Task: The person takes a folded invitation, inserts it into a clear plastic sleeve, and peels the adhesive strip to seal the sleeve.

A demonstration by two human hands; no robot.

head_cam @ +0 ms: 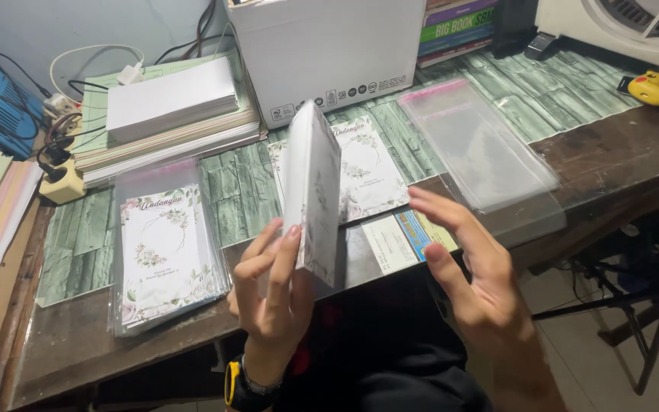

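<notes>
My left hand (272, 294) holds a white floral card (314, 194) upright, edge-on to the camera, above the desk's front edge. My right hand (463, 263) hovers open just right of the card, fingers spread, touching nothing. Behind the held card lies a small stack of flat floral cards (368, 172) on the desk. A pile of cards in clear sleeves (165, 244) rests to the left. A stack of empty clear plastic sleeves (478, 141) lies to the right, overhanging toward the edge.
A white cardboard box (322, 53) stands at the back centre, beside stacked books (459, 27). White envelopes and paper stacks (169, 107) sit back left, with a power strip (62, 172) and cables. A yellow toy (654, 88) lies far right. A stand's legs (619, 305) are below.
</notes>
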